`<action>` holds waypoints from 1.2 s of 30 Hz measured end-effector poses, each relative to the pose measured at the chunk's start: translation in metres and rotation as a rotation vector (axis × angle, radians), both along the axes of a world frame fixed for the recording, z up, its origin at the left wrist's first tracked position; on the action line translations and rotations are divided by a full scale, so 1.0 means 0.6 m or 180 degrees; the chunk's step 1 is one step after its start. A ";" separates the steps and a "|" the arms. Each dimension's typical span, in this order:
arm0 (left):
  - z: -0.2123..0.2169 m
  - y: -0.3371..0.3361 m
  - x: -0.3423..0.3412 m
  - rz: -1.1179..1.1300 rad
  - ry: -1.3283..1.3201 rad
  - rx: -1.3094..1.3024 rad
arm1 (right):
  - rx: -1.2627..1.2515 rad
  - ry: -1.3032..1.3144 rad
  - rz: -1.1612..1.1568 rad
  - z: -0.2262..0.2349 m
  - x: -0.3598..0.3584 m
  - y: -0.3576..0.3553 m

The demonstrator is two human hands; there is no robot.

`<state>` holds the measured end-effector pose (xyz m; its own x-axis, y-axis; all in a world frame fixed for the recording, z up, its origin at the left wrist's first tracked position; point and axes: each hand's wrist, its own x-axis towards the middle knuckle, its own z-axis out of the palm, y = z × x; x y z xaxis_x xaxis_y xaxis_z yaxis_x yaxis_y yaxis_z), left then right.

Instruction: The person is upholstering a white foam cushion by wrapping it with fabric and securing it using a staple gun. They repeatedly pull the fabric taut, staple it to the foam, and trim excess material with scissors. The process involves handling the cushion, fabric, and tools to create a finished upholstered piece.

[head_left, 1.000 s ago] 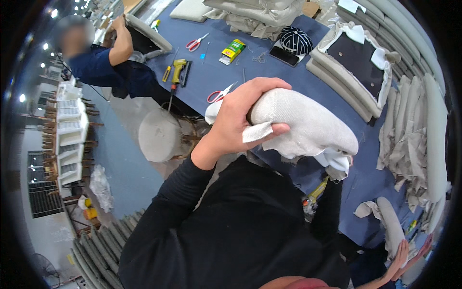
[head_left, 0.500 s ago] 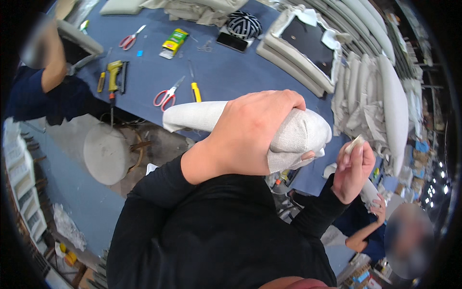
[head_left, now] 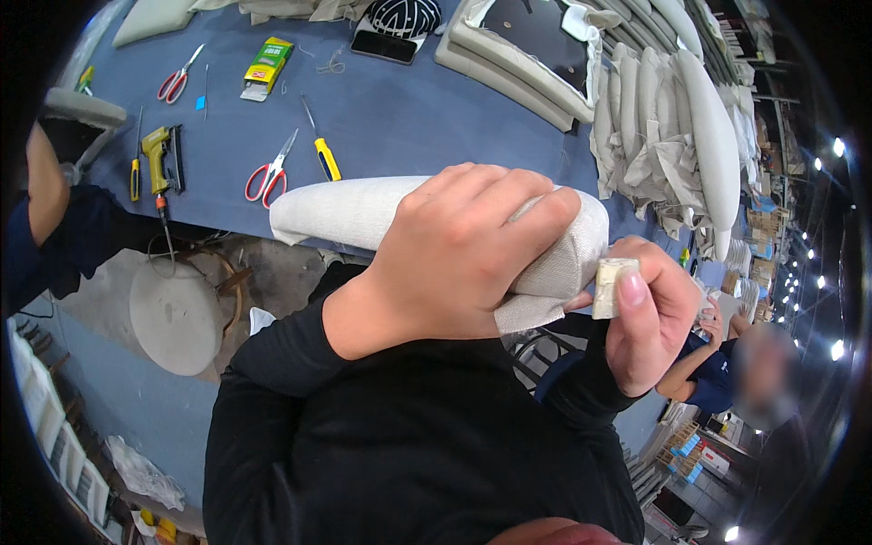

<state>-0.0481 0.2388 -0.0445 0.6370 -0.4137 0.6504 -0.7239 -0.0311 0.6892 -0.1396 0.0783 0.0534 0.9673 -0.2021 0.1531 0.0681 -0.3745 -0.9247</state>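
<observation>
A long padded piece wrapped in beige fabric [head_left: 354, 211] is held in front of my chest, above the edge of the blue table [head_left: 427, 118]. My left hand [head_left: 463, 254] grips it from above near its right end, fingers curled over the fabric. My right hand [head_left: 649, 313] is at that same end, pinching a small pale rectangular block [head_left: 610, 288] between thumb and fingers, right against the loose fabric edge. Both my sleeves are black.
On the table lie two red-handled scissors [head_left: 269, 174] [head_left: 175, 82], a yellow-handled screwdriver [head_left: 322, 156], a yellow staple gun [head_left: 160, 154], a yellow-green box [head_left: 266, 66], a phone [head_left: 385, 47] and stacked beige cushions [head_left: 672, 118]. A person's arm [head_left: 45, 209] is at the left; another person [head_left: 718, 372] sits lower right. A round stool [head_left: 177, 313] stands below.
My right hand has risen from below and now holds the small block at the padded piece's end. My left hand keeps its grip while the view has swung toward the table.
</observation>
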 end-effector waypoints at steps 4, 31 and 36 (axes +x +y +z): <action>-0.007 0.004 0.001 -0.0001 0.0019 0.0018 | -0.0579 0.0057 -0.0030 -0.001 0.000 -0.007; -0.004 -0.006 0.000 -0.0054 0.0088 0.0051 | -0.1493 -0.0217 -0.0468 -0.026 -0.002 -0.002; -0.005 0.010 0.048 0.0319 -0.0128 -0.0023 | 0.1252 -0.0526 0.0178 -0.090 0.019 -0.040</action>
